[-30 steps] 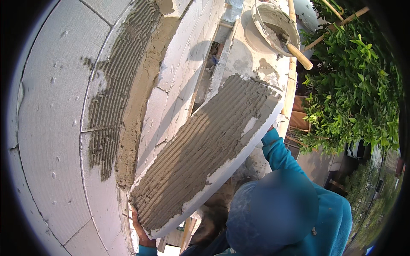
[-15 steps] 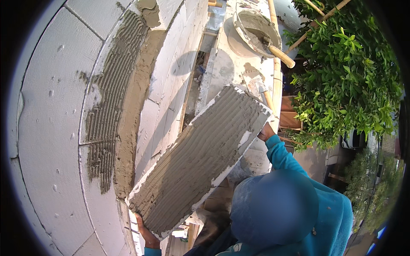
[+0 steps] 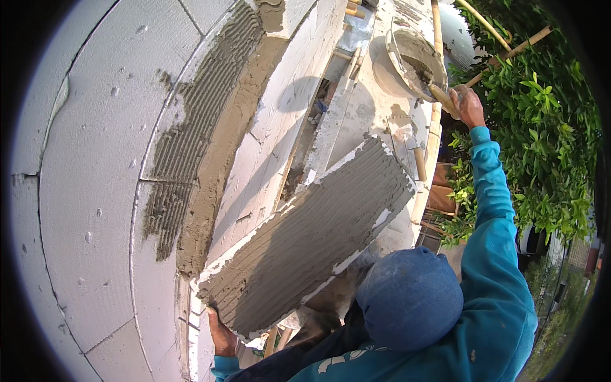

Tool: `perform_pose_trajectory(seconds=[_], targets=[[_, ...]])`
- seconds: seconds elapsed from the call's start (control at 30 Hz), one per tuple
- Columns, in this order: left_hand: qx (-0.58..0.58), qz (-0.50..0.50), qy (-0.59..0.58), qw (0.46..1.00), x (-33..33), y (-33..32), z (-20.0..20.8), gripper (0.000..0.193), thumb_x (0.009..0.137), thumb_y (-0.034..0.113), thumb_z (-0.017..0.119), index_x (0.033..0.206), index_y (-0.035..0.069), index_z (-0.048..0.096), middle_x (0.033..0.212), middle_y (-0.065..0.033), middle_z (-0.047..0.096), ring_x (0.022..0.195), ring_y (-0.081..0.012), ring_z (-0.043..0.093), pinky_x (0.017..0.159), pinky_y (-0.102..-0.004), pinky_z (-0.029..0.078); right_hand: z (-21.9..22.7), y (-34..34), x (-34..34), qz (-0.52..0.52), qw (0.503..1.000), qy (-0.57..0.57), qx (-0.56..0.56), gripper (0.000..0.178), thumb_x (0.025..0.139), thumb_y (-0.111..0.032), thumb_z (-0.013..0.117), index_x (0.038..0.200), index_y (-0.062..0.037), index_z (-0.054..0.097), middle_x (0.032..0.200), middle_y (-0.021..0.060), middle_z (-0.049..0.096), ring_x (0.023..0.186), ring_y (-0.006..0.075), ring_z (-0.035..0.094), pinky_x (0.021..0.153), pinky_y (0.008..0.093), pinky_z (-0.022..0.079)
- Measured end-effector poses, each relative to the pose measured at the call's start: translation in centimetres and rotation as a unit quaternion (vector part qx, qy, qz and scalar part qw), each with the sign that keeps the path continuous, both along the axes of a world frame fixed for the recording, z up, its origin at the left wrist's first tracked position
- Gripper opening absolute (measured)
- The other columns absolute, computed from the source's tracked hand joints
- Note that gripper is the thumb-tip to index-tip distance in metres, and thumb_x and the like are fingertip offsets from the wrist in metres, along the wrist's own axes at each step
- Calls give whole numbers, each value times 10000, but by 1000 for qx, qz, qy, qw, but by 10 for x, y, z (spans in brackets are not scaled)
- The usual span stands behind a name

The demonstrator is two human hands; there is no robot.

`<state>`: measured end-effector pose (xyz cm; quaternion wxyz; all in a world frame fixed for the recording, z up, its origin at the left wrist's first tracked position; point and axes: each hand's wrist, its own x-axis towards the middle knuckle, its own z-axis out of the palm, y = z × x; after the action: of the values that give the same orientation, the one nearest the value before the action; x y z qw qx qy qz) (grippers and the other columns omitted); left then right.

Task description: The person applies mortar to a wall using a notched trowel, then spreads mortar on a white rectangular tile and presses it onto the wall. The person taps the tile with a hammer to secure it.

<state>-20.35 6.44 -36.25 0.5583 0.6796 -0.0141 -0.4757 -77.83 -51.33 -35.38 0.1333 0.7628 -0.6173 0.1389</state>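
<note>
Having moved off the block (image 3: 305,239), our right hand (image 3: 468,107) grasps the wooden handle (image 3: 443,100) at the bucket (image 3: 398,70), our left hand (image 3: 223,335) grips the block, slanted beside the wall (image 3: 83,191), both are mortar-combed, and laying seemingly remains.

Right hand (image 3: 470,107) on wooden handle (image 3: 441,99)

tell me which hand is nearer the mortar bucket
Right. The right hand is just outside the mortar bucket, on the tan handle sticking out of it; the left hand is much farther off, at the lower-left end of the mortar-covered block.
</note>
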Motion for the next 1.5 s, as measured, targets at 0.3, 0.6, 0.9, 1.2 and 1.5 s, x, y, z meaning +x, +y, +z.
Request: perform_pose_trajectory(seconds=[0.3,0.6,0.9,1.2,1.5], targets=[[66,108,-36,991,-12,-19,-6,892,920,683,451,1524,60,243,1525,-126,349,1384,-264,352,1147,-387,268,29,-78,22,39,950,85,298,424,895,-358,639,1131,-9,592,991,234,649,955,401,626,798,477,493],[95,97,-120,984,10,-26,-23,918,924,703,382,1561,92,134,1610,-109,174,1482,-256,160,1200,-383,105,78,-46,-17,-60,969,228,70,427,804,-96,597,1228,-105,543,1027,139,633,973,363,624,798,506,493],[114,120,-163,973,1,-41,-13,905,910,703,437,1547,104,201,1547,-131,296,1415,-270,305,1170,-399,217,22,-31,5,-58,975,216,-2,333,837,-142,576,1163,-181,629,1056,88,606,1041,296,600,831,508,456],[67,151,-68,984,-2,-45,-13,823,921,673,461,1491,91,344,1454,-119,442,1306,-265,461,1095,-369,354,10,-54,185,272,952,-139,2,184,839,-239,684,951,-94,670,915,130,664,888,341,630,780,435,498],[2,142,5,990,2,-38,-18,799,926,652,477,1464,70,381,1389,-128,512,1243,-269,520,1056,-377,405,-102,-62,479,201,924,-238,222,158,794,-317,730,892,-193,721,1008,115,696,999,312,662,842,395,527]])
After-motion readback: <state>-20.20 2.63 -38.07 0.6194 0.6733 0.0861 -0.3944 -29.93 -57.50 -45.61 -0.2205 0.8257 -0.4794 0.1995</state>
